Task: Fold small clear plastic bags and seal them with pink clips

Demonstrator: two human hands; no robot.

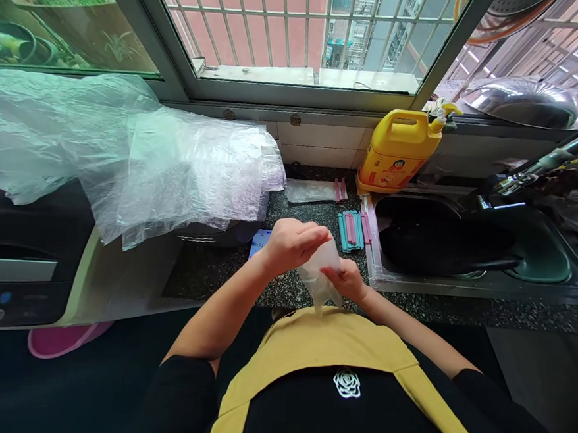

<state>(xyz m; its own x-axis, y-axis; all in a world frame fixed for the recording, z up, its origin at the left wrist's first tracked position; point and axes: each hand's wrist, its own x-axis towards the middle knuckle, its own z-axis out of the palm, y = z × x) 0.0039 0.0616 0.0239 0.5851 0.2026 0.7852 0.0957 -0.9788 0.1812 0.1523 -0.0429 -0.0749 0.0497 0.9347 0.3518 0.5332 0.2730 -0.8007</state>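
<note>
A translucent plastic bag (pixel 318 277) hangs between my hands, just in front of my yellow apron. From the upper left, my left hand (pixel 295 244) is closed at the bag's top, its fingers held together. Lower on the right side, my right hand (pixel 347 278) grips the bag between thumb and fingers. What the bag contains, if anything, cannot be made out. Beyond my right hand lie several teal and pink bag clips (pixel 351 230) on the dark speckled counter (pixel 294 289). Behind them rests a filled clear bag (pixel 311 190) with pink clips at its right end.
A blue-lit screen (pixel 260 242) lies partly behind my left forearm. Thin plastic sheeting (pixel 191 164) covers appliances at left. A yellow jug with a pump (pixel 398 149) stands behind the sink (pixel 376 263), which holds a dark pan. The faucet (pixel 518 177) extends from the right.
</note>
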